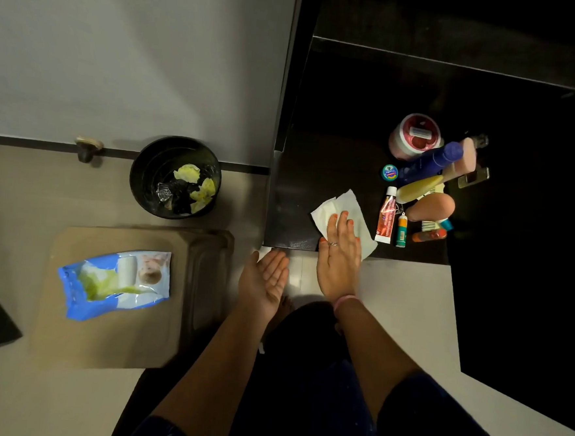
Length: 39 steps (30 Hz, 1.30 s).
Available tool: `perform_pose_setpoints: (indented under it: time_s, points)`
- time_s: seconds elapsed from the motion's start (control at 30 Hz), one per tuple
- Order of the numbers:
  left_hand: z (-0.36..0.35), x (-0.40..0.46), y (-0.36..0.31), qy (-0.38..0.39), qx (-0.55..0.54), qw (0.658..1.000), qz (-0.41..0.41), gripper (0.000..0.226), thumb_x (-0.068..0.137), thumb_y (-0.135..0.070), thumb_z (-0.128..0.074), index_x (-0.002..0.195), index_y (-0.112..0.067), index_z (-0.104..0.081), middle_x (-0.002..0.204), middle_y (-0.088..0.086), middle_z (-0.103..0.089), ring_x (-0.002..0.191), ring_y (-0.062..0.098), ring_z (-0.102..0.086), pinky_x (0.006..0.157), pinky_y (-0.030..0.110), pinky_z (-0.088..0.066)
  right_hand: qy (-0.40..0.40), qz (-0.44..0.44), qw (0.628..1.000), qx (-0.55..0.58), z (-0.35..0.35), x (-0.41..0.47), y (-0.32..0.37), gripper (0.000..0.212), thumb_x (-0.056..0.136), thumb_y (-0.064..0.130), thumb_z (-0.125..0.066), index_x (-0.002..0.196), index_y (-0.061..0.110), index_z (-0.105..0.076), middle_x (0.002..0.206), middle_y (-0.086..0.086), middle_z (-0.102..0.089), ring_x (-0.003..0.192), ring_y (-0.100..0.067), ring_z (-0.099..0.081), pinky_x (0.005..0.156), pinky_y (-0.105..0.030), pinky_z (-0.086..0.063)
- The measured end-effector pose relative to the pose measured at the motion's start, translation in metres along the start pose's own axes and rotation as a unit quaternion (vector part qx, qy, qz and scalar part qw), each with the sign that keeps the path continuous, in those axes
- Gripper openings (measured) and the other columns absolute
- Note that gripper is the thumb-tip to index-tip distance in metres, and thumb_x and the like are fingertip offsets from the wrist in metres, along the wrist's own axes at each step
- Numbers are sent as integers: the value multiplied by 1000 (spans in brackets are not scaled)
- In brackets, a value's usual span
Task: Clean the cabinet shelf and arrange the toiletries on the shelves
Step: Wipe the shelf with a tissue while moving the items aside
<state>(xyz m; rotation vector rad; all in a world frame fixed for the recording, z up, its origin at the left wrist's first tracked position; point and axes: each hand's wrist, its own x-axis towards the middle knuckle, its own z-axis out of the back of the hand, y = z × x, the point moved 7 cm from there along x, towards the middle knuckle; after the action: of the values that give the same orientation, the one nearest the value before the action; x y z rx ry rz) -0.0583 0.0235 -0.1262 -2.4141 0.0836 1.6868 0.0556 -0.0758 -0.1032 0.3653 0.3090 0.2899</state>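
one white wipe (344,215) lies spread flat near the dark shelf's (289,218) front edge.
right hand (339,255) presses it with straight fingers; left hand (264,281) hangs relaxed, palm up, holding nothing; toiletries (418,182) clustered alongside.

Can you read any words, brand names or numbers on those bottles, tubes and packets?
None can be read.
Red and white tube: print on it, too blurred.
Small round blue tin: a label, too small.
Pink jar: a lid sticker, blurred.
Dark blue bottle: faint lettering, unreadable.
Teal and orange stick: markings too small.
Blue wipes packet: pictures only, no legible words.
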Motion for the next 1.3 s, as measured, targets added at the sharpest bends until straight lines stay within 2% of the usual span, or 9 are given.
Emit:
perform_pose_setpoints:
  time_s: [0.17,0.27,0.4,0.53,0.87,1.0,1.1,1.23,1.3]
  points:
    - [8,1,-1,-15,9,1000,1,49,101,-37,-31,126,-2,-54,135,12,-55,128,21,-50,95,28,-41,-68,-146,986,31,-13,-13,17,54,101,22,-30,151,15,-10,160,-4,-5,148,-22,-2,116,-34,2]
    - [12,-1,-4,-22,7,1000,0,47,101,-36,-32,125,-3,-54,133,13,-57,124,18,-53,97,25,-41,-75,-130,988,28,-25,-24,40,55,99,19,-33,150,11,-14,159,-7,-10,147,-24,-7,117,-37,-3]
    - [14,-7,-6,-4,-9,1000,17,45,100,-39,-32,134,-15,-49,98,9,-74,73,7,-69,59,13,-52,-46,-38,998,7,-40,-33,70,52,98,15,-34,148,7,-21,158,-10,-15,147,-25,-12,117,-35,-3]
    - [22,-6,-6,-11,-29,999,33,45,100,-38,-31,123,-10,-58,128,11,-59,126,23,-51,101,32,-40,-20,-11,1000,0,-47,-35,84,53,97,17,-30,149,8,-19,159,-8,-12,147,-23,-9,117,-34,-1]
    - [41,-1,-19,-21,6,1000,-19,42,100,-32,-31,132,-11,-48,132,11,-54,117,23,-54,97,33,-42,113,186,975,-41,-54,-39,126,51,100,21,-29,149,9,-19,160,-4,-7,148,-18,0,119,-35,3]
    - [47,0,-25,-22,56,996,-61,45,101,-34,-28,137,-11,-42,142,11,-46,122,24,-52,96,33,-43,222,103,958,149,-52,-44,134,47,101,21,-28,147,16,-28,157,-2,-23,144,-14,-21,121,-31,-7]
    - [47,-8,-36,-18,18,996,-84,52,99,-41,-31,136,-8,-46,117,9,-62,93,20,-61,78,32,-49,242,-121,864,424,-41,-53,136,30,96,30,-38,118,23,-56,127,-9,-59,105,-19,-58,106,-37,-40]
    - [48,-19,-52,36,-6,995,-89,65,75,-70,-51,105,-15,-67,87,6,-74,77,18,-71,81,34,-48,281,-243,679,633,-19,-60,135,17,97,18,-44,96,12,-59,97,-8,-65,89,-19,-61,98,-41,-45]
    - [40,-26,-64,138,38,984,-103,96,61,-81,-52,117,-3,-58,109,15,-70,108,25,-65,106,41,-37,322,-258,605,681,-12,-62,138,21,96,21,-45,104,9,-60,100,-11,-66,93,-25,-63,93,-40,-48]
